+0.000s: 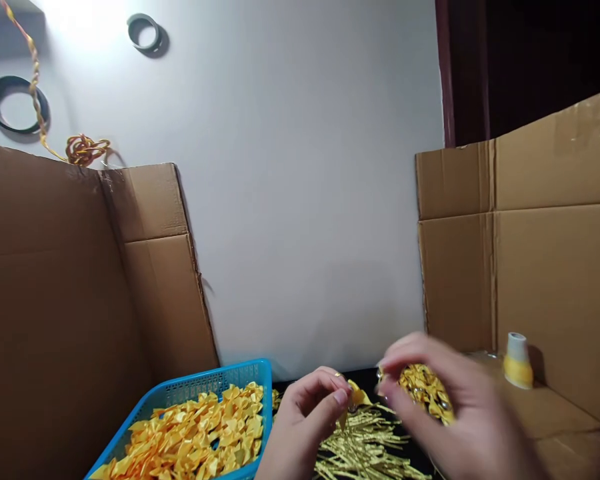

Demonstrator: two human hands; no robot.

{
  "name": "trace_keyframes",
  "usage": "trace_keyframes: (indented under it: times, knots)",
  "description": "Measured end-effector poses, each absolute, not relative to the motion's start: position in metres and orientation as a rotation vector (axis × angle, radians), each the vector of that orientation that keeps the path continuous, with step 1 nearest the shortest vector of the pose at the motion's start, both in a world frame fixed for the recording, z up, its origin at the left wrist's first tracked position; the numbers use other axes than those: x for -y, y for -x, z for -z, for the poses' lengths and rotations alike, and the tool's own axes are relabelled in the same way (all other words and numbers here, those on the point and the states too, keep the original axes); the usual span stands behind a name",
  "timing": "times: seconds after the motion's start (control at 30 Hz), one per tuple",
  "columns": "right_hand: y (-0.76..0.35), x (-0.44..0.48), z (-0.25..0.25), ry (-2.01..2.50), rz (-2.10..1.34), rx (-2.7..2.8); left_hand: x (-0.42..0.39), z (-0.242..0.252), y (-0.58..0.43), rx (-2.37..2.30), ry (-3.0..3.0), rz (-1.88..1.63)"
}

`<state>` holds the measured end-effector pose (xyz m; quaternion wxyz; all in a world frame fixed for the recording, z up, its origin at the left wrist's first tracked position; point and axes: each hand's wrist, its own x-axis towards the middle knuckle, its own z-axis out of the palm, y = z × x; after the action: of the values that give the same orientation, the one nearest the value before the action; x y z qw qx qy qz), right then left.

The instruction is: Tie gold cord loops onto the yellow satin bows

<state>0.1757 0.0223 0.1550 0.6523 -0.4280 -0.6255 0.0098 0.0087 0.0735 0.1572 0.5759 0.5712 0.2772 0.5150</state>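
Observation:
My left hand (307, 413) pinches a small yellow ribbon bow (356, 396) between thumb and forefinger, low in the middle of the view. My right hand (460, 413), blurred by motion, curls around a bunch of shiny gold pieces (425, 390) just right of the bow. Under both hands lies a heap of gold wire ties (365, 447) on a dark surface. A blue plastic basket (215, 381) at the lower left holds several yellow ribbon bows (200, 433).
Cardboard walls stand at the left (70, 280) and right (540, 253), in front of a white wall. A small yellow and white bottle (518, 361) sits on the right cardboard flap. Tape rolls (15, 103) and a twisted gold ribbon (83, 148) hang on the wall.

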Motion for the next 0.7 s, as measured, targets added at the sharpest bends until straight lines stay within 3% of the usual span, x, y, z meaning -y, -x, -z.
trace_keyframes:
  times: [0.1,0.4,0.7]
  knots:
    - [-0.159,-0.036,-0.172,1.060,-0.306,1.600,-0.071,-0.159,-0.012,-0.679,-1.351,-1.304]
    - [-0.169,-0.043,-0.159,1.191,-0.628,1.588,-0.066,-0.159,-0.020,-0.773,-1.418,-1.279]
    - [-0.172,-0.059,-0.145,0.880,-0.903,1.309,-0.075,-0.162,-0.009,-0.624,-1.163,-1.277]
